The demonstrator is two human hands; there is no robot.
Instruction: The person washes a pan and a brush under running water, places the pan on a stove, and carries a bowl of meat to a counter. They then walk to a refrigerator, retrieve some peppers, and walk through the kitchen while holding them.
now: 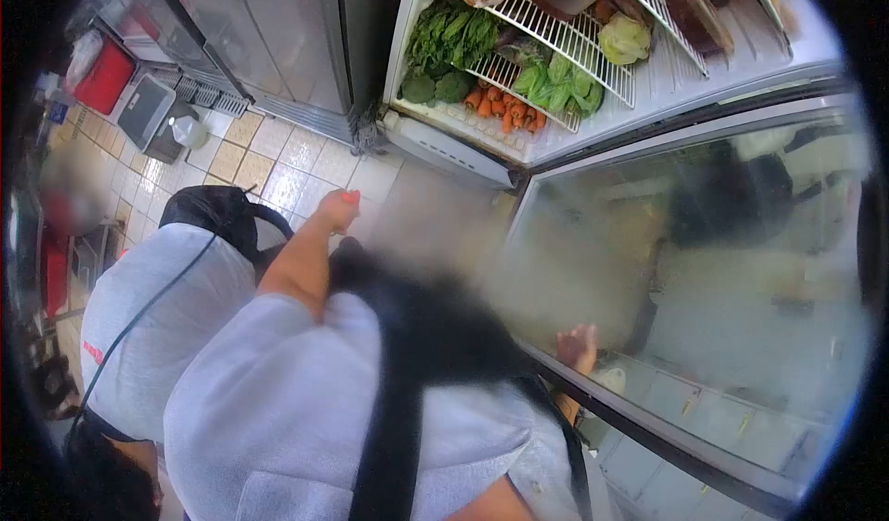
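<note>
My left hand [341, 210] is held out over the tiled floor with its fingers curled in, and a small red thing [351, 197] shows at the fingertips. My right hand [578, 347] is by the lower frame of the glass fridge door [741, 271], seen against the glass with its fingers raised and a little apart. The door stands swung out from the fridge. Inside, beyond both hands, are carrots [505, 106], broccoli [454, 87], leafy greens [454, 35] and a pale cabbage [624, 39] on white wire racks [565, 39].
Another person [153, 299] in a grey shirt and black cap is close on the left. Behind them are a grey bin [146, 113], a plastic jug [189, 132] and a red container [99, 72]. A steel cabinet [269, 39] adjoins the fridge.
</note>
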